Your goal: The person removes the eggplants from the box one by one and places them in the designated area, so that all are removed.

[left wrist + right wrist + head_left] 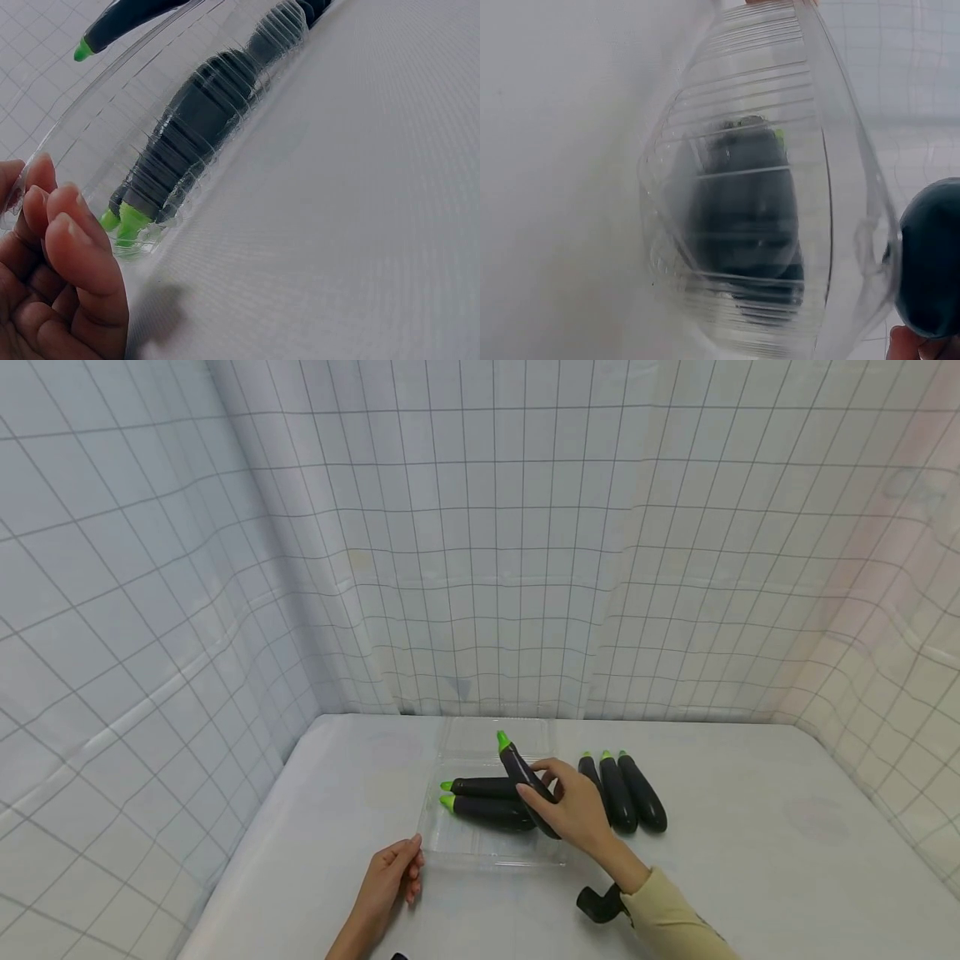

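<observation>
Sleeve: pale yellow (671,918), on the right forearm; a black bent piece (598,906) sits by that wrist, between four and five o'clock from the container.
Left hand (392,877): at the container's eight o'clock, thumb and fingers pinching its rim.
Right hand (567,803): at three o'clock, thumb and fingers curled round one eggplant.
Clear plastic container (465,843): ridged, on the white counter (750,802).
Held eggplant (517,766): raised over the container's right part, green stem toward eleven o'clock; whether its blunt end touches the rim cannot be told.
Packed eggplants (487,812): two, lying side by side inside, green stems toward nine o'clock.
Loose eggplants (617,793): three, on the counter at three o'clock, close together, stems toward eleven or twelve.
Clear panel (495,735): at the container's twelve o'clock edge, apparently its lid.
Grid-patterned curtain (525,568): white, behind everything.
</observation>
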`<state>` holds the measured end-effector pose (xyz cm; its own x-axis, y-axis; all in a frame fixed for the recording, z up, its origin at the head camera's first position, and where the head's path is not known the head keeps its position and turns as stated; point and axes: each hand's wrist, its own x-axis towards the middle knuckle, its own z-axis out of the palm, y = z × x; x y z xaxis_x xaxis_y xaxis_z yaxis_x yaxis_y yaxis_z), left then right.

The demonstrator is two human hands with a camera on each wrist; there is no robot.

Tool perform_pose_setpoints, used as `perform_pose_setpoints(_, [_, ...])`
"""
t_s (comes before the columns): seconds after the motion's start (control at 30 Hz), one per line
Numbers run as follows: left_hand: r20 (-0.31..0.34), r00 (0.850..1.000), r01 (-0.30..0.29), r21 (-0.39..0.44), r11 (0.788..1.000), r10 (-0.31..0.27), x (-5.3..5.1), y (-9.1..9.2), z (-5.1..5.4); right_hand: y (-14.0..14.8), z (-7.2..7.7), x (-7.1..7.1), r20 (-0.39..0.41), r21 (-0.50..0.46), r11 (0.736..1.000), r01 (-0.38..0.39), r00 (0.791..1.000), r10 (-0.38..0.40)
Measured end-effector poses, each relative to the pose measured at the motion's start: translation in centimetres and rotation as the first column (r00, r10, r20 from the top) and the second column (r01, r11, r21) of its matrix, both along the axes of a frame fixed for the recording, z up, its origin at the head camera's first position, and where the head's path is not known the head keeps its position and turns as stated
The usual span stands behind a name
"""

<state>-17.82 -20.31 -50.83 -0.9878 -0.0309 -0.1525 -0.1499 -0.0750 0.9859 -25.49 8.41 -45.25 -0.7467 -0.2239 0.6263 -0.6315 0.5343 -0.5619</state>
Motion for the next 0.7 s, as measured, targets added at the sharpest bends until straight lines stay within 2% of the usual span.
perform_pose_setpoints(0.33, [0.004, 1.000, -0.006, -0.003, 1.000, 0.006, 0.0, 0.0, -0.1, 1.0, 0.3, -0.2, -0.015, -0.017, 0.999, 0.040, 0.999, -0.040])
perform_pose_setpoints(0.57, [0.005, 1.000, -0.008, -0.004, 1.000, 0.008, 0.0, -0.1, 0.0, 1.8, 1.1, -0.2, 0.003, -0.044, 0.997, 0.065, 0.998, -0.065])
perform_pose_setpoints(0.7, [0.012, 1.000, -0.006, -0.006, 1.000, 0.006, 0.0, -0.1, 0.0, 2.3, 1.0, -0.3, 0.008, -0.047, 0.994, 0.094, 0.996, -0.093])
